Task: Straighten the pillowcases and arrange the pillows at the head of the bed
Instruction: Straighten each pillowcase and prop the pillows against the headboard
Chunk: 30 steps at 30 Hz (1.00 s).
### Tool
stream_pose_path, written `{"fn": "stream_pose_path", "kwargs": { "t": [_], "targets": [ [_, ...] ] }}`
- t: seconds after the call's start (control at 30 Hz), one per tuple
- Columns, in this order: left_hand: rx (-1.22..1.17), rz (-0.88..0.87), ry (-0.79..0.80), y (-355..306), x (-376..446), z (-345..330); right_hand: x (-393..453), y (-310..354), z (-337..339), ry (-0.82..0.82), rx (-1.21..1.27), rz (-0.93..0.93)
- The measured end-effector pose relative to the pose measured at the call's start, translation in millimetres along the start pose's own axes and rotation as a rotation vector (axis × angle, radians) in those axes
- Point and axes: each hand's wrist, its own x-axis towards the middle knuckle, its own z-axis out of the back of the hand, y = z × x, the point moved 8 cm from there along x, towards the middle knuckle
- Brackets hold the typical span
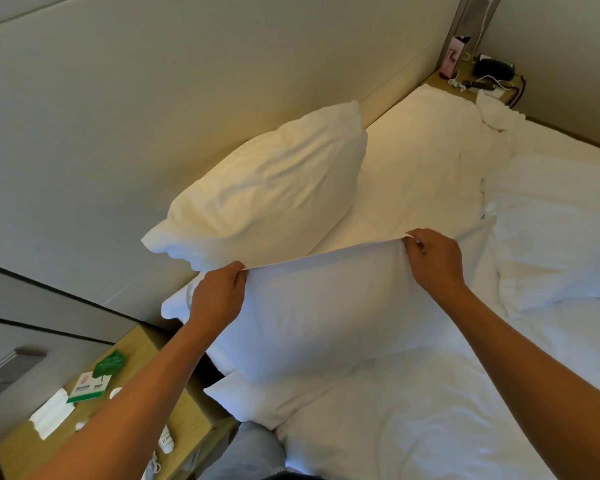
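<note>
I hold a white pillow (326, 310) up in front of me over the near side of the bed. My left hand (219, 294) pinches the top edge of its pillowcase at the left. At the right end of that edge, my right hand (433, 259) grips the same hem. The edge is pulled taut between them. A second white pillow (267, 188) leans upright against the padded headboard (153, 116). A third pillow (561, 237) lies flat on the right side of the bed.
The white sheet (420, 174) covers the mattress, and a rumpled duvet (430, 417) lies near me. A wooden nightstand (142, 344) with cards and small items stands at the lower left. A far nightstand (482, 81) carries cables and a pink box.
</note>
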Motion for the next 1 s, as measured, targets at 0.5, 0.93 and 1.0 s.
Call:
{"fn": "stream_pose_path", "kwargs": {
  "t": [0.5, 0.93, 1.0],
  "targets": [
    [-0.103, 0.036, 0.135, -21, 9, -29, 98, 26, -17, 0.042, -0.006, 0.027],
    [-0.211, 0.133, 0.119, -23, 69, -43, 182, 25, -50, 0.13, -0.058, 0.004],
    [-0.212, 0.19, 0.161, -12, 74, -59, 186, 27, -72, 0.196, -0.086, 0.002]
  ]
}}
